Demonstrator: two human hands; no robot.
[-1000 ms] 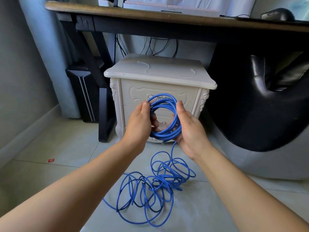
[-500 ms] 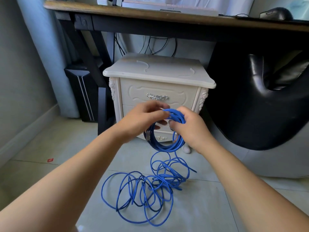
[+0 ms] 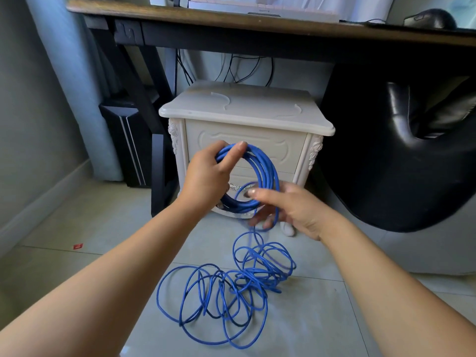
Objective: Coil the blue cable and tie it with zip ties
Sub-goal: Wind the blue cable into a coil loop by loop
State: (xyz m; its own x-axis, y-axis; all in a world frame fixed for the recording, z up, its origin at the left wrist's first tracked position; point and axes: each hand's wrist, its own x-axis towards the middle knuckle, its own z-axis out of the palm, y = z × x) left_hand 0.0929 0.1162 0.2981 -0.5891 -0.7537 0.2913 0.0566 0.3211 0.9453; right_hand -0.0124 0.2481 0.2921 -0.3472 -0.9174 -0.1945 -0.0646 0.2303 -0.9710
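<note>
Left hand (image 3: 206, 176) gripping the upper left of the coiled blue cable (image 3: 269, 171), right hand (image 3: 296, 207) pinching its lower loop, loose remainder tangled on the floor (image 3: 77, 222), white nightstand (image 3: 244, 112) behind

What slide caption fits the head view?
Left hand and right hand hold a cable coil over loose floor loops.

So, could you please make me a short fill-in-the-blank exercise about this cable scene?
The coil is made of ____ cable.
The left hand grips its ____, the right hand its lower part.
The uncoiled rest lies tangled on the tiled ____.
Missing: blue; top; floor.
</note>
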